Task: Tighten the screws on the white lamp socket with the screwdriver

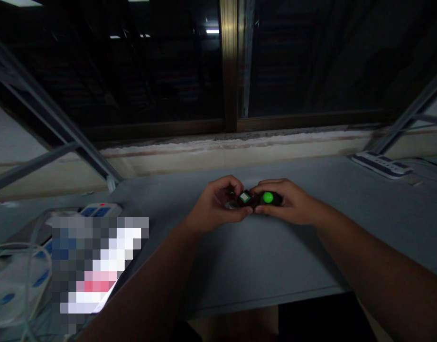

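Over the middle of the grey table, my left hand point(218, 202) and my right hand point(291, 199) meet nearly fingertip to fingertip. The thumb and fingers of my left hand curl round a small dark piece with a green-edged, whitish square point(244, 196) on its face. My right hand grips a dark object with a bright green round part point(268, 197) between thumb and fingers. Dim light hides the exact kind of both things, and I cannot tell whether they are joined. Something pale and shiny shows below the left fingers.
A white power strip point(382, 165) lies at the back right of the table point(264, 266). Another power strip point(101, 209) with a red light sits at left, near white cables point(29, 266) and a blurred-out bright screen point(111, 256). Metal frame bars point(58, 114) and a dark window stand behind.
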`<state>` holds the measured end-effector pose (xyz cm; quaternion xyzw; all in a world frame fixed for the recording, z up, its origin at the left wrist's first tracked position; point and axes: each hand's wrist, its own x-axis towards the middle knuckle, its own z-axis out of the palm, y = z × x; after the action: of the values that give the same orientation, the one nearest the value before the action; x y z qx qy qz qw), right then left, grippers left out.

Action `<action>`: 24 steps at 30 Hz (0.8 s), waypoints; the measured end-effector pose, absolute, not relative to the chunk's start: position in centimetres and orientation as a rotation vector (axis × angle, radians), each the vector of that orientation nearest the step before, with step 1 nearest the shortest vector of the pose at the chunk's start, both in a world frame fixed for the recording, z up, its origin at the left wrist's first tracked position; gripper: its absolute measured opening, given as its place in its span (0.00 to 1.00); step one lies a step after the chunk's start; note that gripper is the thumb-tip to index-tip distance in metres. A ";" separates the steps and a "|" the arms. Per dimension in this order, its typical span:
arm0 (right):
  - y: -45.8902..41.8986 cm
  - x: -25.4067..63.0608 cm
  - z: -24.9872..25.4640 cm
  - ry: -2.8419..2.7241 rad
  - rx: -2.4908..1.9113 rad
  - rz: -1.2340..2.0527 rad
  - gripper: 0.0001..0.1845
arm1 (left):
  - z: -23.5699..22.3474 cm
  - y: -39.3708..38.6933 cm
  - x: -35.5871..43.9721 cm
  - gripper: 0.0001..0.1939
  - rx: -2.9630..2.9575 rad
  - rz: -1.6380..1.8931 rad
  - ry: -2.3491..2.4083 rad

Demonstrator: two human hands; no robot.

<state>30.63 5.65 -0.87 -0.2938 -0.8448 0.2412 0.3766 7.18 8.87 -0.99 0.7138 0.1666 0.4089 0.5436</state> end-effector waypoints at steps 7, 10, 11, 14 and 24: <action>5.5 30.7 -0.4 -2.119 -0.818 0.626 0.12 | -0.7 9.0 7.1 0.21 1.711 0.973 0.391; 5.7 31.0 -0.2 -2.083 -0.858 0.629 0.12 | -0.5 9.0 7.0 0.20 1.755 0.990 0.419; 5.8 31.2 -0.2 -2.068 -0.877 0.629 0.13 | -0.5 9.1 6.9 0.20 1.781 1.000 0.428; 6.2 31.8 -0.4 -2.053 -0.940 0.585 0.14 | -0.5 9.2 6.6 0.19 1.866 0.999 0.473; 6.9 32.3 -0.8 -2.309 -0.996 0.411 0.12 | -0.1 10.2 4.9 0.13 2.503 0.850 0.717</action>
<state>32.30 6.87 -0.81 -0.3739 -0.8666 0.1544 0.2922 4.86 10.25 -0.10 0.8953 0.2566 0.3041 0.2002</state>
